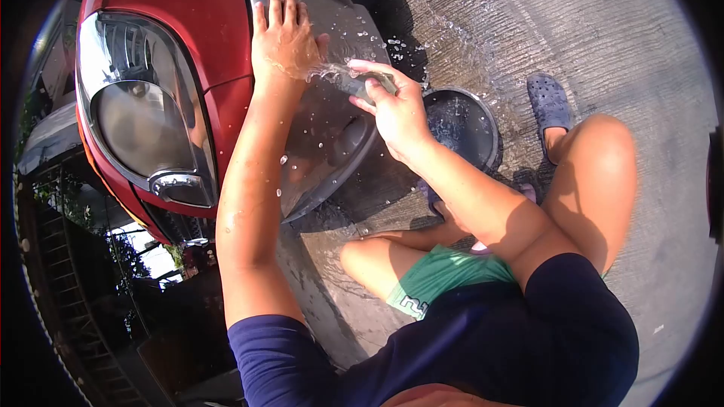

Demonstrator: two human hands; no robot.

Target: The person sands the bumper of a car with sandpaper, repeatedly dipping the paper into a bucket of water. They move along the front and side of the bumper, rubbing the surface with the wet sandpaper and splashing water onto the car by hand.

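glistening wet concrete under a dark bucket, beside a red car

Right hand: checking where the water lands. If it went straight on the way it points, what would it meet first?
Probably the left hand, flat on the grey bumper; depth is unclear, so the bumper itself may come first.

The car's red body is glossy painted metal; its grey bumper looks like smooth plastic, beaded with water. The headlight is clear and shiny. The concrete ground is rough, brushed and wet. The bucket is dark plastic, and the right hand grips a soaked, soft-looking pad.
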